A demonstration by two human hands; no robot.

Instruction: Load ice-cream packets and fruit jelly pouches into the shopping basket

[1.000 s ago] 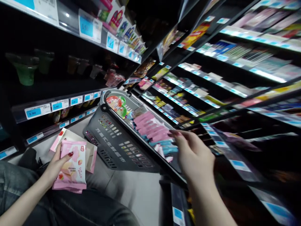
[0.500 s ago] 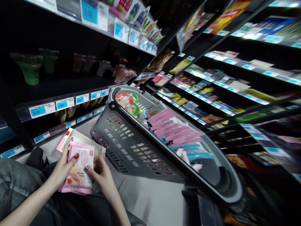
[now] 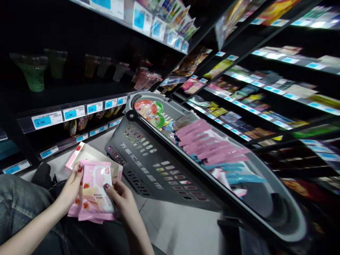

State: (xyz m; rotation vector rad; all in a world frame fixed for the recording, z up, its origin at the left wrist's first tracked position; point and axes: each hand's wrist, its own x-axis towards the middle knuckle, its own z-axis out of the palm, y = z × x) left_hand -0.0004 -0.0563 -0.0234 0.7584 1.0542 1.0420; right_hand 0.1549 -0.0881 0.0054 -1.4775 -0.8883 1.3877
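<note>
Low at the left, both my hands hold a small stack of pink wafer packets (image 3: 95, 193) with strawberry pictures. My left hand (image 3: 69, 189) grips the stack's left edge, thumb on top. My right hand (image 3: 121, 198) grips the right edge of the top packet. Just behind the packets lies an open pink and white carton (image 3: 90, 154), resting over my lap. To the right stands a dark grey shopping basket (image 3: 148, 166) holding a row of pink packets (image 3: 209, 145), some blue packets (image 3: 236, 173) and red and green jelly cups (image 3: 148, 109).
Dark store shelves rise on the left and right, with blue price tags (image 3: 70, 114) along their edges. Green and brown cups (image 3: 34, 74) stand on the left shelf. Snack packs (image 3: 239, 106) fill the right shelves. Pale floor (image 3: 183, 230) shows below the basket. My jeans (image 3: 16, 205) are at bottom left.
My right hand has come back from the basket to the pink packets in my left hand and now grips them. The view has shifted, so the basket sits further right.
</note>
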